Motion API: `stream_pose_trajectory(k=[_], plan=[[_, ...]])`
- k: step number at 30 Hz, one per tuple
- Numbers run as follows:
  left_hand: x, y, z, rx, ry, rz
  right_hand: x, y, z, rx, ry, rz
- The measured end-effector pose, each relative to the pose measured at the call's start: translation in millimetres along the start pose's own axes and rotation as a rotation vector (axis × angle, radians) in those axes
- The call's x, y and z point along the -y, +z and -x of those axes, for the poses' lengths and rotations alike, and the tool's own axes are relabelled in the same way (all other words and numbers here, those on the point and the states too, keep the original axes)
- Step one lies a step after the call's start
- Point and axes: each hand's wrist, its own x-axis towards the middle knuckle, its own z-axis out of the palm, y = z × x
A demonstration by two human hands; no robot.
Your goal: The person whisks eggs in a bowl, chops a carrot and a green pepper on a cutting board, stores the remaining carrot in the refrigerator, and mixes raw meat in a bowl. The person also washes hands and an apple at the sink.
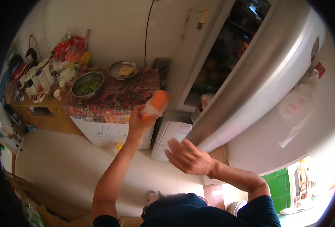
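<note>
My left hand (144, 117) grips an orange carrot (159, 100) partly wrapped in thin clear plastic. It is held up in front of the cloth-covered cabinet top. My right hand (190, 159) holds nothing; its fingers are slightly apart and blurred by motion. It is close to the lower corner of the silver refrigerator door (249, 73); whether a finger touches the door I cannot tell. That door stands ajar, and food packages show dimly on the shelves of the refrigerator compartment (221, 56) behind it.
A metal bowl of cut greens (87, 86) and a metal plate with yellowish pieces (124, 70) rest on a red patterned cloth (119, 93). Left of them, a wooden cabinet (46, 116) carries several containers. A plastic bag (295, 105) hangs on the wall at right.
</note>
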Motion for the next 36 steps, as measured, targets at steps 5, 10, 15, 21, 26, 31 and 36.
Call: stream_pose_trajectory(k=[5, 10, 15, 21, 26, 31, 36], plan=[[-23, 66, -34, 0.156, 0.127, 0.012, -1, -39, 36, -0.236, 0.18, 0.219], [-87, 143, -66, 0.254, 0.313, -0.062, 13, -74, 62, -0.208, 0.212, 0.099], [-124, 213, -106, 0.176, 0.619, -0.279, 14, -90, 85, -0.21, 0.134, 0.068], [-134, 293, -158, -0.035, 0.716, -0.365, 31, -93, 115, -0.26, 0.114, 0.21], [-129, 338, -192, -0.123, 0.816, -0.328, 35, -95, 126, -0.262, 0.103, 0.232], [-111, 378, -229, -0.166, 1.095, -0.367, 27, -95, 129, -0.262, 0.085, 0.224], [-96, 421, -221, -0.019, 0.991, -0.368, 18, -94, 131, -0.241, 0.063, 0.214]])
